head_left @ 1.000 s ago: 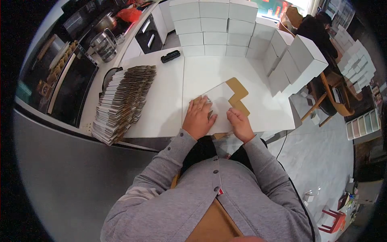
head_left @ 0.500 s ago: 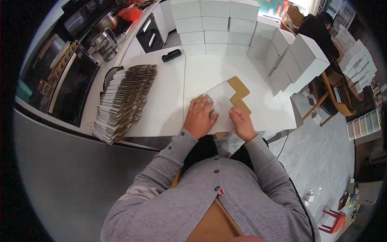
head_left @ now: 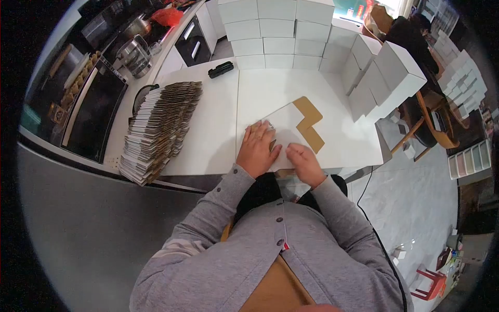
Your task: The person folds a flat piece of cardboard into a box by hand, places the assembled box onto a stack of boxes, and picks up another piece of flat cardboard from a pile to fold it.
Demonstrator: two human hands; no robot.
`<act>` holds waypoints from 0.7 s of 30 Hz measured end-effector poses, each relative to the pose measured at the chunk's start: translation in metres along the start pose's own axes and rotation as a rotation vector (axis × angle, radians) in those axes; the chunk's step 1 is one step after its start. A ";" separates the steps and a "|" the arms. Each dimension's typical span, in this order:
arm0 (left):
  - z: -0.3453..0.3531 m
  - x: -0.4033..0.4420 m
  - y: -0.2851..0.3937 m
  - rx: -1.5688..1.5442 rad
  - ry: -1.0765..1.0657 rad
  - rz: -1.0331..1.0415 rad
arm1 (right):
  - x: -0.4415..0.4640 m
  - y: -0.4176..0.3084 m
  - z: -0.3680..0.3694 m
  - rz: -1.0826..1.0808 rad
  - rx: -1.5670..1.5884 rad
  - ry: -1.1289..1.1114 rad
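A flat, unfolded white cardboard box [head_left: 287, 120] lies slantwise on the white table [head_left: 208, 138], its brown flaps [head_left: 310, 113] showing at the right end. My left hand [head_left: 257, 150] rests palm down on the box's left part, fingers stretched out. Small dark print shows beside the fingertips. Close to the lower edge of the cardboard, my right hand [head_left: 305, 162] is closed, with the fingers curled in. Whatever those fingers hold, if anything, is hidden.
A leaning stack of flattened boxes [head_left: 161, 130] stands at left. A black tool [head_left: 221, 69] lies behind it. Folded white boxes [head_left: 278, 31] form a wall at the back, with more boxes [head_left: 387, 78] at right. A person [head_left: 410, 44] sits beyond them.
My right hand has moved left and slightly toward me, away from the brown flap, and its fingers are curled more tightly. My left hand stays in place on the box.
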State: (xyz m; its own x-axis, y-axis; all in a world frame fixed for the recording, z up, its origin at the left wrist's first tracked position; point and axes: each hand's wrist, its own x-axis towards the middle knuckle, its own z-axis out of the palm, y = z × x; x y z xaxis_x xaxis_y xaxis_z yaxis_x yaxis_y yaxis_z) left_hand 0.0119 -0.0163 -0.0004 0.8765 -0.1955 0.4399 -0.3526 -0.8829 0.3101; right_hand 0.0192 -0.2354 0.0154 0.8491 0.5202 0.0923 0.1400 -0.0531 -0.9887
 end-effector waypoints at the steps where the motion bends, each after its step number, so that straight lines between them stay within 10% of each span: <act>1: 0.000 0.001 0.001 0.006 -0.004 -0.010 | 0.002 0.010 -0.006 0.050 -0.004 0.105; 8: 0.000 0.001 0.003 0.017 0.000 -0.022 | 0.003 0.000 -0.012 0.124 0.044 0.284; 17: -0.010 0.002 -0.004 -0.079 -0.099 -0.013 | 0.011 0.030 -0.007 0.108 0.202 -0.024; 19: -0.051 0.018 -0.002 -0.545 -0.582 -0.361 | 0.010 0.031 -0.012 0.129 0.202 -0.036; 21: -0.117 0.012 0.038 -0.967 -0.416 -0.400 | 0.010 0.027 -0.008 0.168 0.206 -0.079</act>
